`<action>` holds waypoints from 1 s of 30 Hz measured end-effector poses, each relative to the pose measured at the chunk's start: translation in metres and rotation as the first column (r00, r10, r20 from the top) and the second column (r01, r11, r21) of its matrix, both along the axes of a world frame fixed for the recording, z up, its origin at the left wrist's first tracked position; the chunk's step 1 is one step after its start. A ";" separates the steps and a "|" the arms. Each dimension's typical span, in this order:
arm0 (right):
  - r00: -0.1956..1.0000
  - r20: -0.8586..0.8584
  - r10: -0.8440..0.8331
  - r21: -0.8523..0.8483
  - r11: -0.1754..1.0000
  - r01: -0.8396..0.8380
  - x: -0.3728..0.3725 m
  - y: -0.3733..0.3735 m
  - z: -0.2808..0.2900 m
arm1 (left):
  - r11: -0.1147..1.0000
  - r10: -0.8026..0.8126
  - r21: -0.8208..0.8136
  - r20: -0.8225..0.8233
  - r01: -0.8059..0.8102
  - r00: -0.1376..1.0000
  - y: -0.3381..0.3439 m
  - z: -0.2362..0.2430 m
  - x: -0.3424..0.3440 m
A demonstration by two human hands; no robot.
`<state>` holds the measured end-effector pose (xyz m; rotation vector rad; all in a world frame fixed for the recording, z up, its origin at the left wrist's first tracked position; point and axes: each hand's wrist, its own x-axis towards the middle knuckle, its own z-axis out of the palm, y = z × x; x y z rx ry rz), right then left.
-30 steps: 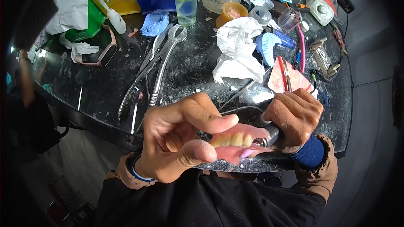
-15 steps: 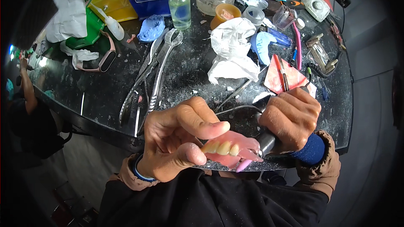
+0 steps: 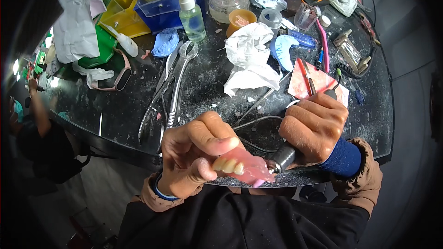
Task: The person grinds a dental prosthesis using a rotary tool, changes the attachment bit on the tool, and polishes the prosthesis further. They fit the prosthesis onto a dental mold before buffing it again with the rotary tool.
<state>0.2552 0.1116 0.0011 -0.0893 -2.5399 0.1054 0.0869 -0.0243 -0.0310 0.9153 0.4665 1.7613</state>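
Between the thumb and fingers of my left hand (image 3: pixel 194 152) is a pink denture (image 3: pixel 249 166) with several ivory teeth along its near side. My right hand (image 3: pixel 311 127) is wrapped round a dark rotary handpiece (image 3: pixel 282 157), whose metal nose points down-left at the denture's right edge. A pink tip (image 3: pixel 258 182) shows under the denture; whether it touches the denture I cannot tell. The handpiece's cord (image 3: pixel 256 120) loops on the dark worktop behind both hands.
Pliers (image 3: pixel 180 83), crumpled white paper (image 3: pixel 247 60), a pink sheet (image 3: pixel 300 85) and a blue impression (image 3: pixel 164 44) lie beyond my hands. Bins (image 3: pixel 164 14), a spray bottle (image 3: pixel 194 23) and a glass burner (image 3: pixel 228 7) stand behind. Another person's arm (image 3: pixel 39 106) is at far left.
Both hands have shifted slightly left, with the denture and handpiece. The denture has tilted, showing more pink base, and the handpiece's nose has moved left along with it.
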 end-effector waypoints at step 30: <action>0.996 -0.042 -0.074 0.118 0.990 0.078 -0.005 0.003 0.005 | 0.982 0.189 0.014 -0.169 -0.189 0.967 0.000 -0.003 -0.001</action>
